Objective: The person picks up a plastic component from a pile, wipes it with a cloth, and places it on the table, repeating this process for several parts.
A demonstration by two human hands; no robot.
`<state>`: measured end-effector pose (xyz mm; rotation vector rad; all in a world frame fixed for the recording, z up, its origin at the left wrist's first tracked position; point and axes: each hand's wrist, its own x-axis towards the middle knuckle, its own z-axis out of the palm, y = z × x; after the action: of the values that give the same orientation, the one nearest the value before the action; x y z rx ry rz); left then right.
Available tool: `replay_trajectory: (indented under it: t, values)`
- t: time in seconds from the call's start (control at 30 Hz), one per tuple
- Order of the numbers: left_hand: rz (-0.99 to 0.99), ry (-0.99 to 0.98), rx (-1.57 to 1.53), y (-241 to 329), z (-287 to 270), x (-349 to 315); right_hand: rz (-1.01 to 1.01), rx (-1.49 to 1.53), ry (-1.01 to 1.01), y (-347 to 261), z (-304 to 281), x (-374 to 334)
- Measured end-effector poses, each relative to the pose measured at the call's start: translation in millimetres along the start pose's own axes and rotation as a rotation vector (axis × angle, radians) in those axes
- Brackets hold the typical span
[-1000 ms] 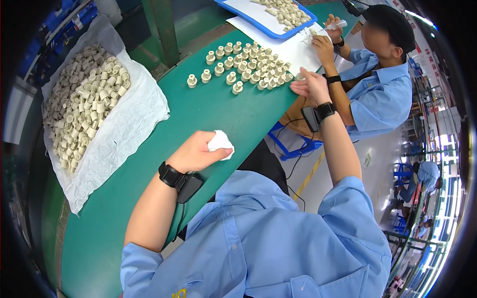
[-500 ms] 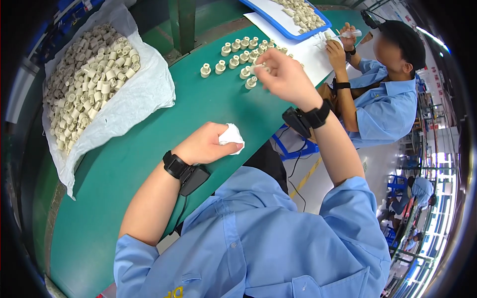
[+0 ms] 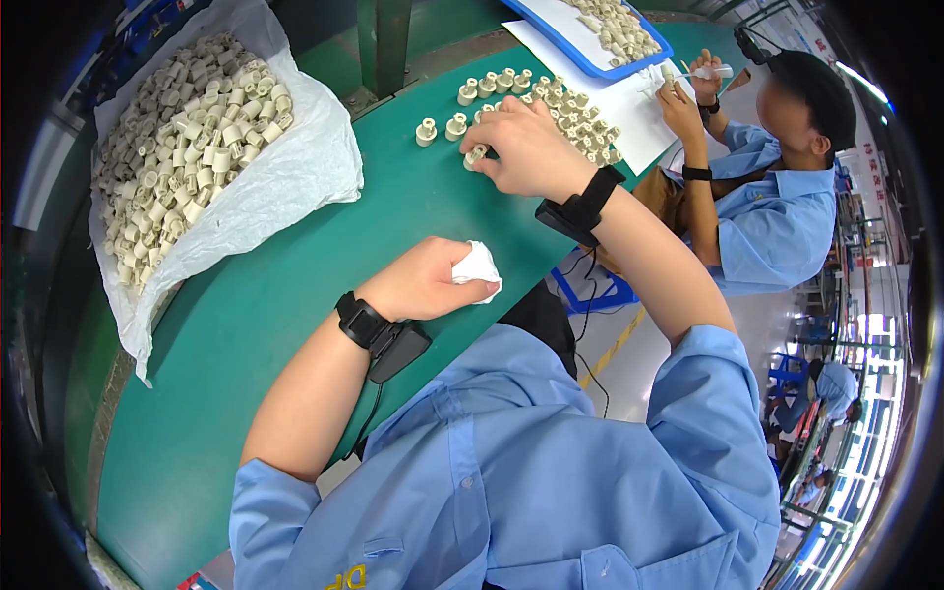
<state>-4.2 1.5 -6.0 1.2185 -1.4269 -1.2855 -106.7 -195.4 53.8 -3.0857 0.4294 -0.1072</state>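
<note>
"So, what does the right hand (image 3: 531,157) have?"

"One small cream part (image 3: 476,155), at the near-left side of the standing parts (image 3: 595,130). The grip is thumb against fingertips, which seems to suit something so little. Whether its base touches the desk (image 3: 246,364), I can't tell; the fingers hide too much."

"And the left hand (image 3: 418,280)?"

"Clenched around a crumpled white wad (image 3: 476,270), cloth or paper, near the desk's edge by the body. Held there, it probably leaves the space before the parts free for the other arm."

"Why are those parts upright?"

"They stand on their broad ends with the narrow necks on top, likely so they don't roll. Grouped close, they're also within the right hand's reach."

"Yet the heap (image 3: 211,147) on the left is all jumbled."

"True, but it lies on a pale sheet (image 3: 310,147), which perhaps gathers the loose pieces and separates them from the standing ones."

"Whose hands are those at the right?"

"Another person's (image 3: 777,216), near a sheet of white paper (image 3: 634,113) and a blue tray (image 3: 644,67) of more cream pieces, whose raised rim presumably contains them."
</note>
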Motion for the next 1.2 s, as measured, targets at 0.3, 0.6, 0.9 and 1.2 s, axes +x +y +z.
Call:
replay_trajectory:
  t: [0.3,0.6,0.9,1.2]
  values:
    - [-0.018,0.033,0.004,-3.1,0.0,0.2,0.167,1.067,0.306,-20.1,-8.3,-27.7]
    - [0.000,0.050,0.030,-7.3,0.1,1.1,0.333,2.095,0.296,-34.5,58.3,-50.1]
    - [-0.014,0.053,0.019,-11.7,0.4,1.1,0.284,2.098,0.229,-29.0,59.2,-51.9]
    - [-0.014,0.050,0.072,-11.8,-2.4,2.9,0.251,2.098,0.249,-28.6,62.0,-49.6]
